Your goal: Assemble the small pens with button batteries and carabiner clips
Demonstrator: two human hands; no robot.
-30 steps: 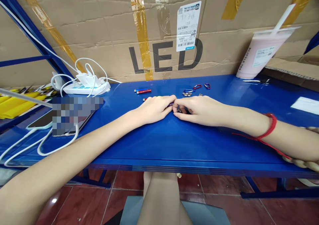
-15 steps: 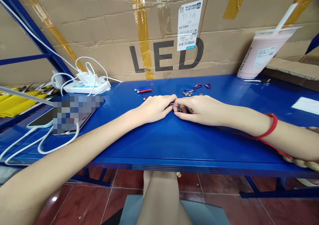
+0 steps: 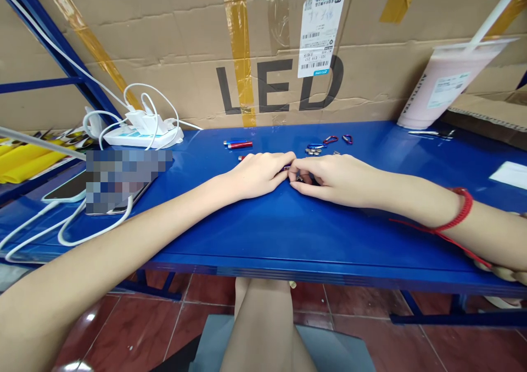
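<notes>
My left hand [image 3: 265, 170] lies low over the blue table [image 3: 247, 229], its fingers closed round a small dark red metal tube [image 3: 286, 168] whose end shows by the thumb. My right hand [image 3: 329, 177] meets it there, thumb and forefinger curled together at the tube's end. Under the right fingers a small silvery piece [image 3: 300, 179] shows, mostly hidden. Behind the left hand peeks another red end [image 3: 241, 158]; whether it is the same tube, I cannot tell. Farther back lie a red tube [image 3: 240, 145], a blue one beside it, and several button cells [image 3: 313, 152].
Behind the cells are a blue carabiner [image 3: 317, 146] and two red ones [image 3: 330, 140]. On the left are a power strip [image 3: 142, 137], white cables and a phone [image 3: 66, 188]. A drink cup [image 3: 444, 86] stands back right, before a large cardboard box [image 3: 185, 48].
The view has shifted slightly, so the cup and box appear a little farther right and up. Both hands keep their hold with almost no movement.
</notes>
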